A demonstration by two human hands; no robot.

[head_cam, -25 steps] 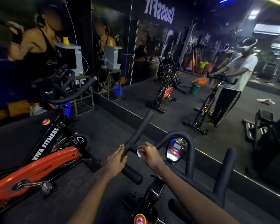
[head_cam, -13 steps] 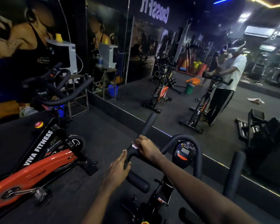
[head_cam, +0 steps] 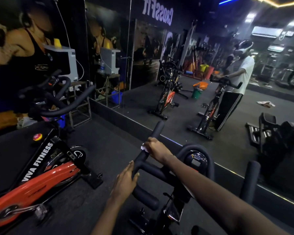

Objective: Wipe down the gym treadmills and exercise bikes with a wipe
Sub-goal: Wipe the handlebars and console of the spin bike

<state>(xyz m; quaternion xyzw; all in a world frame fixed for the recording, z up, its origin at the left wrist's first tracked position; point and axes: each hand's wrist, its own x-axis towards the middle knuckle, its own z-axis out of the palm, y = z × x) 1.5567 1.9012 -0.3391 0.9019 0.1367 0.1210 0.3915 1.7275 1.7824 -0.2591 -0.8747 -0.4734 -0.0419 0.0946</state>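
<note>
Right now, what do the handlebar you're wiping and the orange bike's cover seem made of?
The handlebar: likely foam or rubber sleeve, matte black; thick, dull, no glare. The orange cover: glossy painted metal or plastic; bright reflections along it.

2nd bike (head_cam: 46, 177) L of handlebar (head_cam: 157, 130)

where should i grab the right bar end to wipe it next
Near its rounded top, from above on your side. The right bar end stands almost upright, a plain padded cylinder free all round, so a full wrap grip fits and can slide down. The right hand holds the wipe on the left bar.
</note>
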